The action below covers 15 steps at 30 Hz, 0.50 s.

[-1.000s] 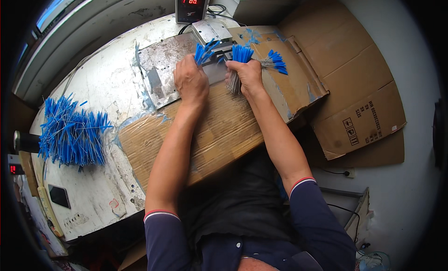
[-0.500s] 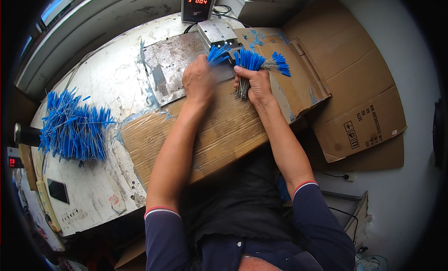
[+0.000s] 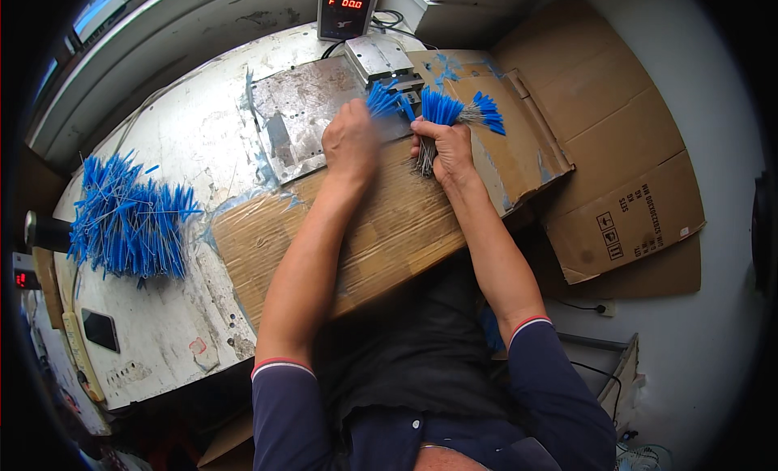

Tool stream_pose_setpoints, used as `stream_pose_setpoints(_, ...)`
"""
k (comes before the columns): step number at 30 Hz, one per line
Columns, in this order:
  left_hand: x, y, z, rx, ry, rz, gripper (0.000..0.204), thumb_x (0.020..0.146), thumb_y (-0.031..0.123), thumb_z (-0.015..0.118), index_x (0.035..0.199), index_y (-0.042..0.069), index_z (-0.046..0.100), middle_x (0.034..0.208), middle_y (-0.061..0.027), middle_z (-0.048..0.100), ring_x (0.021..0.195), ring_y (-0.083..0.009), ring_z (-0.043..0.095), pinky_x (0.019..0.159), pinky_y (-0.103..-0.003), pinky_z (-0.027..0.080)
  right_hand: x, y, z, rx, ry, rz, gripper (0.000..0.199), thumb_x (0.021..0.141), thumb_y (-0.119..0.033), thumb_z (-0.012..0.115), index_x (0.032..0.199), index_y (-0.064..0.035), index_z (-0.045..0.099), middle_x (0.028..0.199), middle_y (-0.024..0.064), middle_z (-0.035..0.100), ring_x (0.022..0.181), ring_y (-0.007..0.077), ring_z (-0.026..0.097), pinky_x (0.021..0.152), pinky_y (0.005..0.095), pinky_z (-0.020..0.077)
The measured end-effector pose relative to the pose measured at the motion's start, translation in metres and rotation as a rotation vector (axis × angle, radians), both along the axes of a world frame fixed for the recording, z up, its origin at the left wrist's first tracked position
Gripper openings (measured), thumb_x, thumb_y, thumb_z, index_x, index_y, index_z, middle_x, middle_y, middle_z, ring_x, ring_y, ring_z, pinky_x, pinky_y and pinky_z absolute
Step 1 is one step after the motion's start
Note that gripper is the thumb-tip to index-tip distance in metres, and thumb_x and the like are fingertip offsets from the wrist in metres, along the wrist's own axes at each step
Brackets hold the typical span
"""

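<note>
The right hand is clenched round a wire bundle over the cardboard on the desk. The left hand, blurred, seems to pinch a few blue-tipped wires at the small machine. Best feed few, tips level.

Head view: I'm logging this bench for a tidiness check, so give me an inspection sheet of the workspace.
Surface: worn white bench with a cardboard sheet and a metal plate.
Job's things: blue-tipped wire bundle in the right hand; a few blue-tipped wires at the left hand, by a small metal fixture.
Clutter: big pile of blue-tipped wires; dark flat device.
Grippers: both hands closed on wires.
Cables: black leads behind the digital readout.
Surroundings: flattened cardboard boxes.
</note>
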<state>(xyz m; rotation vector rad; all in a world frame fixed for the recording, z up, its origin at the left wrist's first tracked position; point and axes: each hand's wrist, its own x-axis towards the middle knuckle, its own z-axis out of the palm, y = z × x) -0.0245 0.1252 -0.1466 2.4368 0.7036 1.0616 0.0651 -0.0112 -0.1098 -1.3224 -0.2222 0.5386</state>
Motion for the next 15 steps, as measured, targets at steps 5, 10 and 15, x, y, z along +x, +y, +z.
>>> stream_pose_setpoints(5, -0.001, 0.002, 0.004, -0.12, -0.048, 0.082, 0.013, 0.09, 0.007, 0.055, 0.102, 0.005, 0.057, 0.089, -0.0187, 0.066, 0.08, -0.0387, 0.067, 0.069, -0.049, 0.052, -0.003, 0.006, 0.0, -0.011, -0.056, 0.02, 0.013, 0.077, 0.006, 0.072, 0.089, 0.0021, 0.065, 0.076, 0.0075, 0.066, 0.059, 0.0163, 0.065, 0.05, 0.0305, 0.0569)
stream_pose_setpoints(10, -0.001, -0.002, 0.006, -0.247, -0.279, -0.057, 0.014, 0.093, 0.011, 0.061, 0.107, 0.009, 0.059, 0.085, -0.0191, 0.069, 0.077, -0.0408, 0.068, 0.066, -0.048, 0.052, -0.018, 0.011, 0.004, 0.036, -0.072, 0.094, 0.012, 0.079, 0.005, 0.07, 0.09, 0.0038, 0.066, 0.077, 0.0075, 0.066, 0.06, 0.0164, 0.065, 0.049, 0.0296, 0.0558)
stream_pose_setpoints(15, -0.003, -0.006, 0.016, -0.447, -0.295, -0.178, 0.013, 0.095, 0.014, 0.063, 0.107, 0.009, 0.062, 0.088, -0.018, 0.07, 0.077, -0.0355, 0.07, 0.066, -0.043, 0.052, -0.023, 0.013, 0.007, -0.033, -0.097, 0.217, 0.011, 0.081, 0.003, 0.07, 0.091, 0.0029, 0.066, 0.076, 0.0069, 0.066, 0.06, 0.0157, 0.065, 0.05, 0.0295, 0.0559)
